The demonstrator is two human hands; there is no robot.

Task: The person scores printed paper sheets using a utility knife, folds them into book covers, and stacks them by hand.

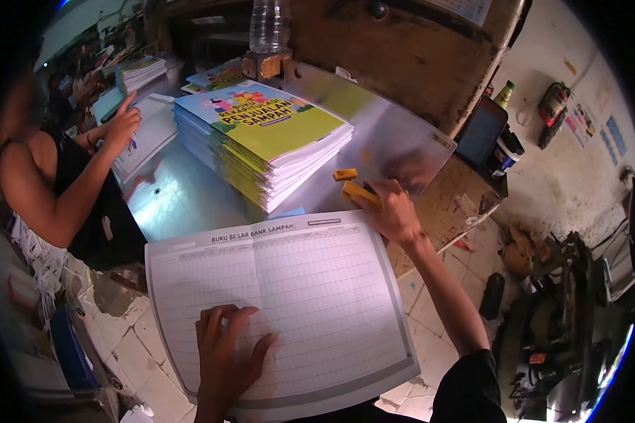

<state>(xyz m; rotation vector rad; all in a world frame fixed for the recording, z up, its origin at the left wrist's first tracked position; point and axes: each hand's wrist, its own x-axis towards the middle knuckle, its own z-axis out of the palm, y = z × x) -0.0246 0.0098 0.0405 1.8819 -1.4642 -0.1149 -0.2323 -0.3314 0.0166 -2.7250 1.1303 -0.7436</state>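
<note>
An open ledger booklet [331,303] with printed grids and the heading "BUKU BESAR BANK SAMPAH" lies spread before me, its upper edge by the metal table. My left hand [229,345] rests on its lower middle, fingers apart, holding nothing. Beyond the booklet's upper right corner, my right hand [395,211] has its fingers closed over what looks like a yellow stapler [358,192] on the table. Just behind that sits a small yellow box [345,174] with dark print. A tall stack of booklets [275,134] with yellow and blue covers stands left of my right hand.
At the left, another person's hand [122,130] is over papers [148,134] on the table [166,204]. A clear plastic bottle [269,28] stands on a wooden block [267,65] at the back. A wooden cabinet [402,63] rises behind the table.
</note>
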